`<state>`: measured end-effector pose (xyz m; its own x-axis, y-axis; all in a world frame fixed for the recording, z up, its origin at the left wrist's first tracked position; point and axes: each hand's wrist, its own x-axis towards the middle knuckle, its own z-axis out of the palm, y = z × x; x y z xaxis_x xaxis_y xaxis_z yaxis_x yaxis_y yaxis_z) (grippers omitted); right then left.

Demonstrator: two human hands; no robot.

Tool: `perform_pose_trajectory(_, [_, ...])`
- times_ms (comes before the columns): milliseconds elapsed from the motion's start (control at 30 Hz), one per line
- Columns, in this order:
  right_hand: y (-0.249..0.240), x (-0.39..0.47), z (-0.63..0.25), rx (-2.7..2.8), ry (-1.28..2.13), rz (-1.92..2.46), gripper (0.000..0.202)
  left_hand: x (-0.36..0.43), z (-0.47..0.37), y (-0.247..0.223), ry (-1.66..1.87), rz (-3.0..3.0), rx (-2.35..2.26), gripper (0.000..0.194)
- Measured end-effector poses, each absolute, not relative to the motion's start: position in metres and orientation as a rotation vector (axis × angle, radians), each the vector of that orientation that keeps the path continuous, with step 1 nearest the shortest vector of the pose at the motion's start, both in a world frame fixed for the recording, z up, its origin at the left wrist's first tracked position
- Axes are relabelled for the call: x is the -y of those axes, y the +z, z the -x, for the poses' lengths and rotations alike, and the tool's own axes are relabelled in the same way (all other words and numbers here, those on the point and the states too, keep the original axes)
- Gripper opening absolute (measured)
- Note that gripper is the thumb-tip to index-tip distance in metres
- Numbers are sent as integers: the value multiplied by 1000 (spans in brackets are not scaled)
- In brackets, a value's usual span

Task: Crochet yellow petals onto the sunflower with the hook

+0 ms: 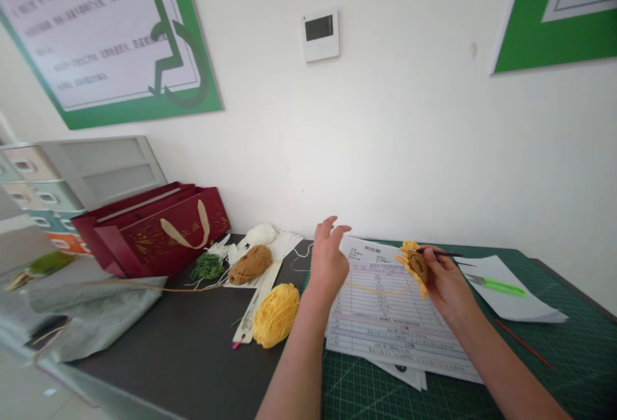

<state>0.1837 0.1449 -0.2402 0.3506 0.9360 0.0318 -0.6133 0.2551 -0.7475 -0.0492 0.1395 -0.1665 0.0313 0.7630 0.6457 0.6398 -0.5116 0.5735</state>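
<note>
My right hand [444, 279] is closed around a small crocheted flower [417, 267] with yellow petals and a brown centre. A slim dark crochet hook [448, 253] lies along the same fingers, its tip by the petals. From the flower a yellow yarn strand [380, 289] runs left toward my left hand [330, 258]. That hand is raised over the left edge of the papers, fingers spread and bent; whether the strand touches it I cannot tell. Below both hands lie printed pattern sheets [385, 323]. A yellow yarn ball [276, 315] rests left of my left forearm.
A green cutting mat [357, 388] lies under the sheets. Green-handled scissors [501, 286] rest on white paper [525, 307] at right, near a red stick [524, 343]. Brown yarn [250, 264], green yarn [207, 267] and a dark red bag [159, 234] stand at left.
</note>
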Motion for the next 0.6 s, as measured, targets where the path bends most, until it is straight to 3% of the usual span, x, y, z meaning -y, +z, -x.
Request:
perform_pose_trajectory(167, [-237,-141,-181,589,1184,747,47,-143,37,-175,1274,-2318,-1340,24])
perform_pose_trajectory(600, [-241,-143,-181,612,1150,729,44,-164,64,-180,978,-2235,-1461,28])
